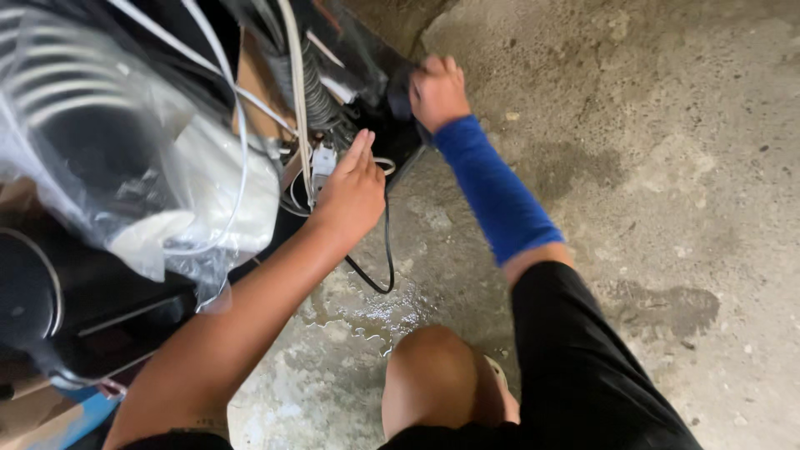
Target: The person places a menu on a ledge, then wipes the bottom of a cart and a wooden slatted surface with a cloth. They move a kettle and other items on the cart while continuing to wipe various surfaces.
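Rough, matt concrete floor [667, 167], pitted and mottled, with a glossy wet patch [367, 312] at lower centre. Clear, crinkled plastic film [100, 150], shiny with highlights, at upper left over smooth white plastic housing [225, 179]. Glossy black moulded casing [58, 308] at lower left. Smooth rubbery black cable [388, 258] at centre; white plastic-coated wires [296, 92] above. Dull coiled metal spring [319, 96] near top centre. Matt blue knitted cloth sleeve [496, 196] on forearm; matt black cloth shorts [575, 367] at lower right. Brown cardboard edge [33, 417], dull, at bottom left.

Blue sleeve [493, 193], black cable [385, 267], grey floor [667, 167].
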